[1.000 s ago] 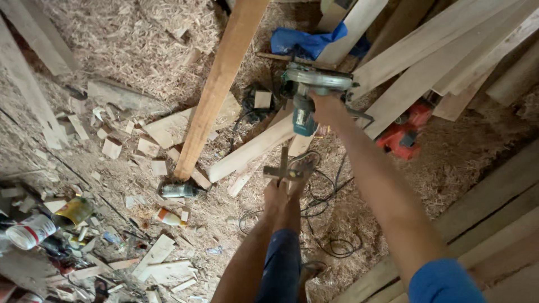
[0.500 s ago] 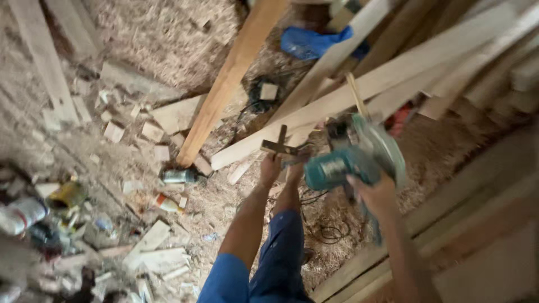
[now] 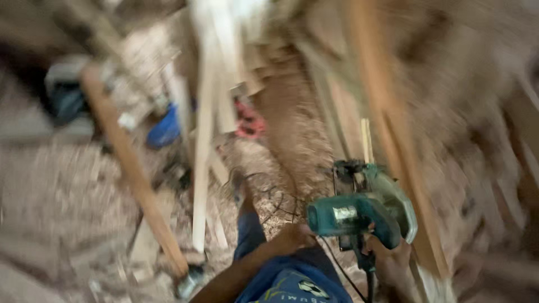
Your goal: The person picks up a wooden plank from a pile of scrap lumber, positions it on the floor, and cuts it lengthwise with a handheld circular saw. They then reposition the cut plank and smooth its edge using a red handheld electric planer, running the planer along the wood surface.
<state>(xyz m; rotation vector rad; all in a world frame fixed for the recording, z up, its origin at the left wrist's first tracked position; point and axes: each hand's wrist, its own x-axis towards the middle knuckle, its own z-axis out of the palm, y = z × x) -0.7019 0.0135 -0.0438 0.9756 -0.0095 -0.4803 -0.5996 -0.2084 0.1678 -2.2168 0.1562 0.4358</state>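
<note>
The view is heavily blurred by motion. A teal circular saw (image 3: 359, 216) hangs at the lower right, and my right hand (image 3: 393, 262) grips its handle from below. My left hand (image 3: 292, 238) sits just left of the saw's motor end, above my thigh in blue shorts (image 3: 252, 238). The blur hides whether it touches the saw or holds anything. A black power cable (image 3: 269, 196) loops over the sawdust floor beside my leg.
A long brown plank (image 3: 135, 174) slants across the left, with a pale plank (image 3: 202, 140) beside it. More boards (image 3: 393, 140) lean at the right behind the saw. A blue thing (image 3: 165, 129) and a red thing (image 3: 250, 123) lie among sawdust and offcuts.
The saw has been lifted off the plank and brought close to my body at the right. My head has swung, so the planks now appear to the left. My left hand came up near the saw.
</note>
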